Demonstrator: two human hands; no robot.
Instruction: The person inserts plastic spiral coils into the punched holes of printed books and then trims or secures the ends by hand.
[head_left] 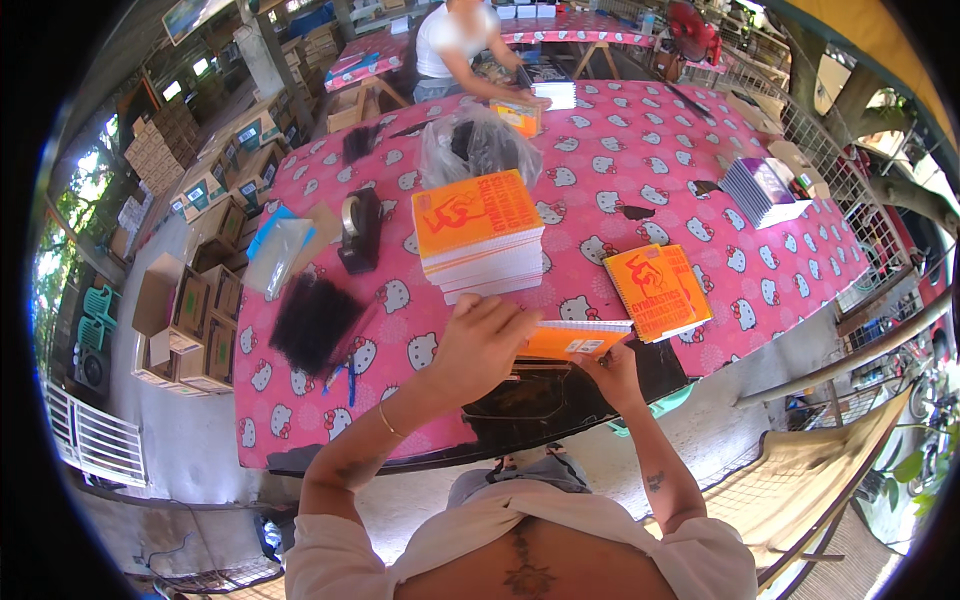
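- Orange notebook [562, 343] is held tilted above the tabletop's [725, 335] near edge.
- Its left end is gripped by the left hand [485, 342], fingers curled; its lower right corner is pinched by the right hand [610, 376].
- Tall notebook stack [480, 240] is placed just beyond the left hand; contact cannot be told.
- Rightward room is bounded by a notebook pile [655, 292]; patterned cloth is seen between stack and pile.
- Tape dispenser [360, 232] is set left of the stack.

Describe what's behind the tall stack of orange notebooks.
Behind the stack is a clear plastic bag with dark contents I can't identify. The stack covers the bag's near lower edge and the tablecloth there.
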